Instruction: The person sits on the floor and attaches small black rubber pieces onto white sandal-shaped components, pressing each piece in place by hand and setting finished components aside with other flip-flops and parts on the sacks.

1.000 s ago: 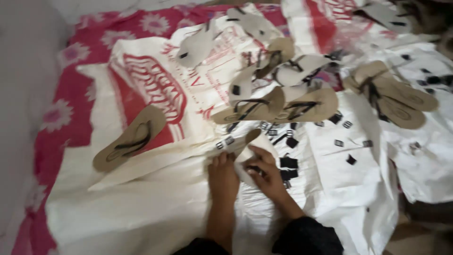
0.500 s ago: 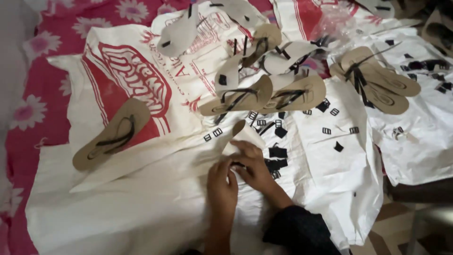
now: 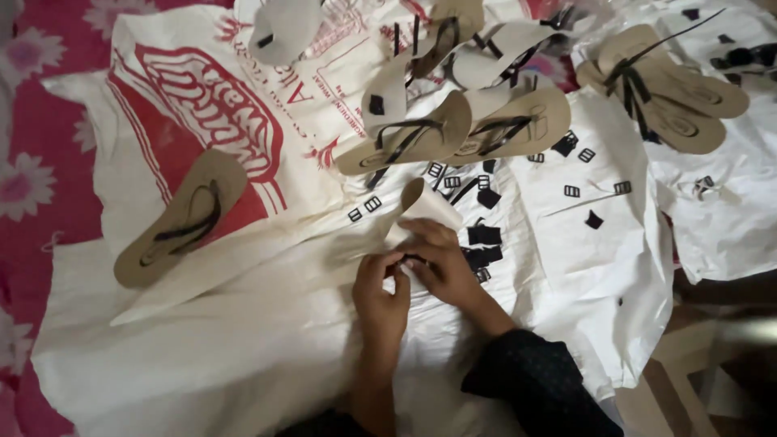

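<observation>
My left hand and my right hand meet over a pale sandal sole that lies bottom-up on the white sacks. Both hands pinch at a small black strap piece on the sole's near end. Loose black buckles and strap bits lie just to the right of my hands. My right forearm wears a dark sleeve.
A tan sandal with a black strap lies alone at the left. A heap of tan sandals and soles sits beyond my hands, another pair at the far right. Red flowered cloth shows at the left edge.
The view has shifted so everything sits lower and nearer in the picture. My hands stay together on the sole, fingers working at its near end.
</observation>
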